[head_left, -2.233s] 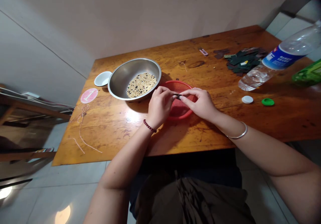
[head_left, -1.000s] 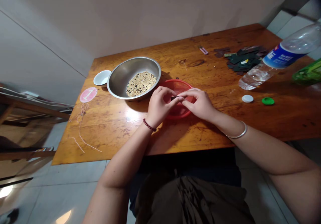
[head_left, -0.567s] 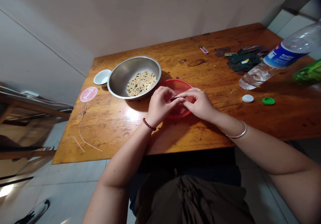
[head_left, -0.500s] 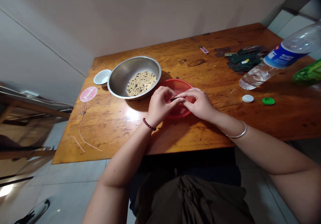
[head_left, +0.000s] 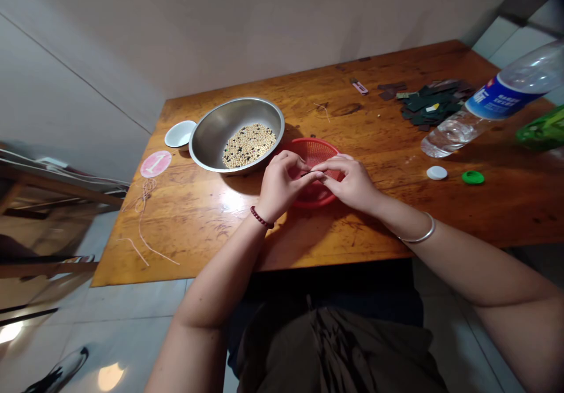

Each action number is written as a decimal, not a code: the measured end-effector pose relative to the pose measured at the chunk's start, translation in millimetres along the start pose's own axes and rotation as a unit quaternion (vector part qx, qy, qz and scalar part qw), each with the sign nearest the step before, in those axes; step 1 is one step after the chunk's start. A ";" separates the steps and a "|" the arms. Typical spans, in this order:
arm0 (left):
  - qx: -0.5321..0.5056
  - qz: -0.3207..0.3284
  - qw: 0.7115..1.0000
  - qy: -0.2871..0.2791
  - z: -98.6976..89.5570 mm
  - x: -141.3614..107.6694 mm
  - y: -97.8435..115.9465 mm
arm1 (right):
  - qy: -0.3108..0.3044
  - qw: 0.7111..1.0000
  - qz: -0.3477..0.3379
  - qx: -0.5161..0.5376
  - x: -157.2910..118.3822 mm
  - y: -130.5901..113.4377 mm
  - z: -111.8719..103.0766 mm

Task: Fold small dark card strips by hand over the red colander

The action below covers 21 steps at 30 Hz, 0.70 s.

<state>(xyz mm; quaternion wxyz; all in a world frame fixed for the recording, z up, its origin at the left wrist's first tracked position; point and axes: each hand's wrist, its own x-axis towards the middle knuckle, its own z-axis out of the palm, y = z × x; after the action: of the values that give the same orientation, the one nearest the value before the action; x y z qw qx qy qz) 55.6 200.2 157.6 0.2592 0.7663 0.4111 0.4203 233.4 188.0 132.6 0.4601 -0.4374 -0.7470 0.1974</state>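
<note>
Both my hands meet over a red plastic basket [head_left: 315, 146] on the wooden table. My left hand [head_left: 284, 180] is closed, thumb and fingers pinching a small dark piece [head_left: 305, 174] mostly covered by the fingertips. From the other side, my right hand [head_left: 348, 180] is closed with its fingertips pressed against the same spot. Just left of the basket stands a steel bowl [head_left: 207, 137] holding pale yellow beans mixed with dark ones [head_left: 249, 145]. The basket's contents are hidden behind my hands.
A small white bowl [head_left: 180, 134], a pink round tag marked 1 [head_left: 155, 164] and loose string [head_left: 141, 217] lie left. To the right are a dark pile of flat pieces [head_left: 429, 105], a pink cutter [head_left: 359, 86], a water bottle [head_left: 497, 99], white cap [head_left: 436, 173], green cap [head_left: 473, 177] and green bottle [head_left: 541, 128].
My fingers have shifted slightly around the small dark piece, and less of it shows now. The hands stay over the basket.
</note>
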 end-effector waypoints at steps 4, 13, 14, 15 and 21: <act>0.010 0.000 1.000 0.000 -0.5 -0.1 -1.0 | 0.000 1.000 0.001 0.002 0.4 0.4 0.2; 0.072 0.018 0.997 0.008 -0.5 -0.5 -1.8 | -0.001 1.000 0.010 -0.010 0.4 -0.2 0.5; 0.072 0.018 0.997 0.008 -0.6 -0.6 -1.8 | 0.000 1.000 0.009 -0.011 0.3 -0.2 0.5; 0.072 0.018 0.997 0.007 -0.8 -0.7 -1.7 | 0.000 1.000 0.008 -0.011 0.3 -0.3 0.4; 0.075 0.016 0.997 -0.003 -2.8 -1.0 0.5 | -0.003 1.000 0.001 -0.015 0.5 -1.8 -0.5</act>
<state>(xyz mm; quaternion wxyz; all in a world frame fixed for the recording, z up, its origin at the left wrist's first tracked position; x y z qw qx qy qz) 53.1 199.2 159.0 0.1956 0.7914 0.4279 0.3901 232.9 187.5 134.4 0.4511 -0.4449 -0.7506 0.1877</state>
